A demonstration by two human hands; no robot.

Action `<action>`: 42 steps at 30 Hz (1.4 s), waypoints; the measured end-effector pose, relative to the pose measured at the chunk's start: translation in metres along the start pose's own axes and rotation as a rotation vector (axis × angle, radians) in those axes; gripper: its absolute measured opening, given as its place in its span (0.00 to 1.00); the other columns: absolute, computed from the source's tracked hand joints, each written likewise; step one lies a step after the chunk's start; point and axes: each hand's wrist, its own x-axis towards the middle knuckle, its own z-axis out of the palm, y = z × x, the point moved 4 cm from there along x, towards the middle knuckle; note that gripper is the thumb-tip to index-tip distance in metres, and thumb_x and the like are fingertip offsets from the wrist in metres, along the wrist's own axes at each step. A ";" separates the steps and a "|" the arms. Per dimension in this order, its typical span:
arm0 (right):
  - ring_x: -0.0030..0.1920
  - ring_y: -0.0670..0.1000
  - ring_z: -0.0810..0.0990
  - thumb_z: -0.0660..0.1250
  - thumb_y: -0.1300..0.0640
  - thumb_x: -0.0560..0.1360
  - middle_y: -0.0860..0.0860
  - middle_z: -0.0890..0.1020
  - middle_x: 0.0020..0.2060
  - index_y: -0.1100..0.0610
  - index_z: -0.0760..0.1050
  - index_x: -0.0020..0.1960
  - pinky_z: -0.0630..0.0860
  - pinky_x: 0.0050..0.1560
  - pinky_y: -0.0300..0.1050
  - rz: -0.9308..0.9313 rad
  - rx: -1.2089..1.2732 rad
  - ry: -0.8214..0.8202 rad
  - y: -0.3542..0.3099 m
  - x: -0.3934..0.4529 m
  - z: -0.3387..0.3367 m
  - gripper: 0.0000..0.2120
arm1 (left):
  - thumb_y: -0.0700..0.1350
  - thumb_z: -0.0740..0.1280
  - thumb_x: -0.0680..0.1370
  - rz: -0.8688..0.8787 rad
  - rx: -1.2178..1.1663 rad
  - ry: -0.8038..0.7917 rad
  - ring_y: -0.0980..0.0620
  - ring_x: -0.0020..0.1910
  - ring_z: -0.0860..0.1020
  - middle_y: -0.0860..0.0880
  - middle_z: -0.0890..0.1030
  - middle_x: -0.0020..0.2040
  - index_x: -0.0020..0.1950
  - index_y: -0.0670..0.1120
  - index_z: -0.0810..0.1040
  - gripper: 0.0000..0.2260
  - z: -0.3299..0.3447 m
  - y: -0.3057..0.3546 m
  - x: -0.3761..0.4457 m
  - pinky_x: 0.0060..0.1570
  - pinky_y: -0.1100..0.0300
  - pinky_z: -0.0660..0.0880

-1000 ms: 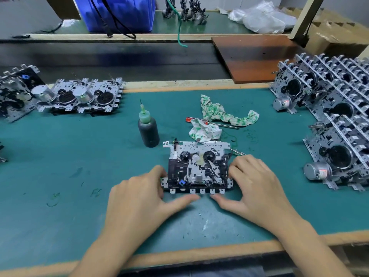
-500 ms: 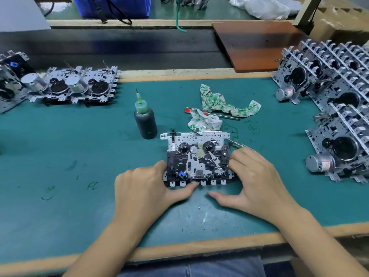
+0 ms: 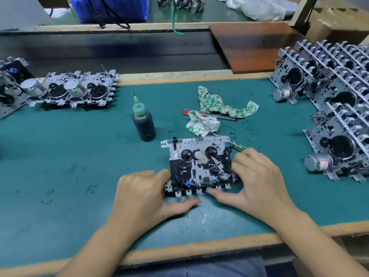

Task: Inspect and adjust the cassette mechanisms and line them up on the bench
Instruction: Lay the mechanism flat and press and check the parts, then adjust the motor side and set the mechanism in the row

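- At the far left, a row of cassette mechanisms point(image 3: 77, 89) lies flat along the back edge of the green table point(image 3: 60, 156), with bare mat in front of it down to the wooden front edge.
- A dark bottle point(image 3: 144, 124) with a green needle cap stands upright, holding dark liquid, just behind and left of the middle mechanism.
- The left hand point(image 3: 141, 194) curls its grip round the left side of the cassette mechanism point(image 3: 199, 166), thumb lying along its near edge.
- That mechanism lies flat at the middle of the table, near the front edge.
- Behind it lie 2 patterned rags point(image 3: 219, 105) and a red-handled screwdriver point(image 3: 209, 115).
- The right hand point(image 3: 257, 180) grips the mechanism's right side, fingers curled on its parts, thumb at the near edge.
- At the right, stacked mechanisms point(image 3: 335, 120) stand tilted in rows, well apart from the hands.
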 end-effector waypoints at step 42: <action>0.34 0.51 0.67 0.65 0.38 0.69 0.49 0.69 0.30 0.56 0.65 0.31 0.66 0.34 0.45 -0.113 0.158 -0.055 0.001 -0.002 0.002 0.23 | 0.63 0.63 0.69 0.036 0.101 -0.020 0.50 0.17 0.67 0.50 0.66 0.19 0.26 0.46 0.66 0.23 -0.003 -0.008 -0.001 0.17 0.60 0.62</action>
